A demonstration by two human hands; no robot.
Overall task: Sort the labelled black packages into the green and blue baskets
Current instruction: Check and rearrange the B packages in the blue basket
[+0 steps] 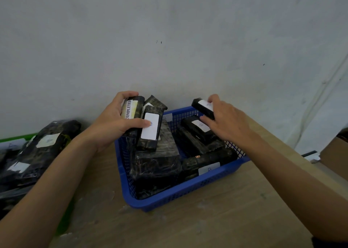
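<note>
- Two bare forearms are reaching in from the bottom corners, the nearest things to the camera, and leading up to the hands over the blue basket (188,193).
- Left hand (113,123) is clamping a bundle of black packages above the basket's far left corner: fingers are curling over the top of a package with a "COMPLETED" label (131,108), while the thumb is pressing on the white label of a second, upright package (150,129) in front of it.
- A third black package (157,102) is sticking out behind those two, touching them; whether the hand is gripping it too is not clear.
- Right hand (226,119) is closing around a small black package with a white label (203,106), fingers over its far end, holding it in the air above the basket's far right side.
- Below that hand, another labelled black package (199,129) is lying on top of the pile inside the basket.
- Blue basket is sitting on a pale wooden table (188,229) and is holding several black wrapped packages: a large block (156,163) in the middle and a long one (209,161) lying along the near right wall.
- A light label (209,168) is showing on the basket's near right rim, its writing too faint to read.
- Off to the left, a green basket (17,137) is showing only a strip of rim, with big black packages (43,150) bearing white labels heaped over it.
- At the far right edge, a cardboard box (335,153) is standing just beyond the table.
- Behind everything, a plain grey wall (169,31) is filling the upper half of the view.
</note>
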